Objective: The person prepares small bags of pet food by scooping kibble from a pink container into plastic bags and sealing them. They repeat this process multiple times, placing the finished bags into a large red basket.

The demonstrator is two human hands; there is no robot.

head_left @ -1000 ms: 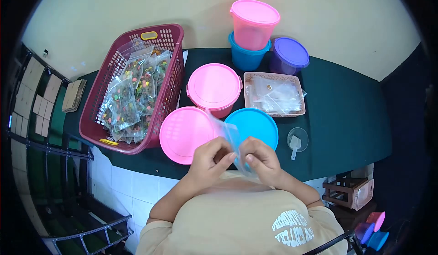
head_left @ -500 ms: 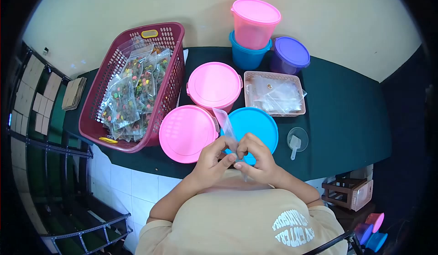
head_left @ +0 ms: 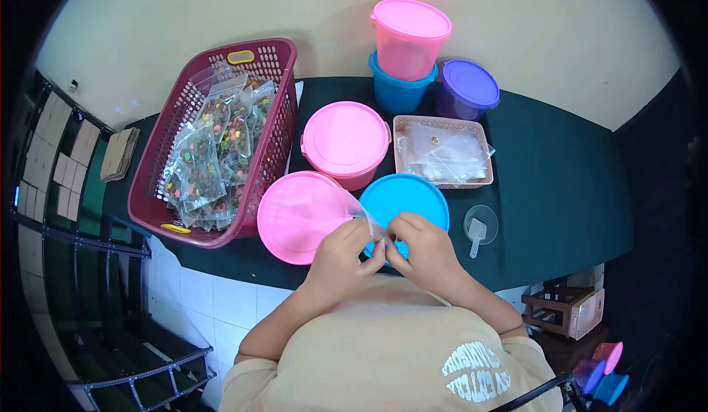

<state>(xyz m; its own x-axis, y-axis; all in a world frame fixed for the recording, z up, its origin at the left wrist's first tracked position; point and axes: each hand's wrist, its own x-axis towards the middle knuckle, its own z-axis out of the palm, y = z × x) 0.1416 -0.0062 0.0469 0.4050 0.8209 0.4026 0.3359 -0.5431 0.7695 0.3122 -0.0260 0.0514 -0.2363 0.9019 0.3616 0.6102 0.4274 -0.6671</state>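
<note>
Both hands meet in front of my chest, at the table's near edge. My left hand (head_left: 344, 258) is closed on a clear plastic bag (head_left: 371, 224), which sticks up between the hands and looks flat. My right hand (head_left: 420, 253) pinches the same bag from the other side, thumb close to the left thumb. Part of the bag is hidden by the fingers. Just beyond the hands lie a blue-lidded tub (head_left: 408, 204) and a pink-lidded tub (head_left: 301, 216). A second pink tub (head_left: 346, 140) stands behind them.
At left is a maroon basket (head_left: 286, 61) of filled bags (head_left: 195, 168). A tray (head_left: 442, 185) holds clear bags. A white scoop (head_left: 477, 233) rests in a clear round dish (head_left: 490, 219). At the back stand a pink tub (head_left: 410, 47) on a blue one (head_left: 399, 96), and a purple tub (head_left: 469, 87).
My hands have turned, with knuckles now more upward and thumbs drawn together. The bag's upper end has tipped lower and to the left over the lids.
</note>
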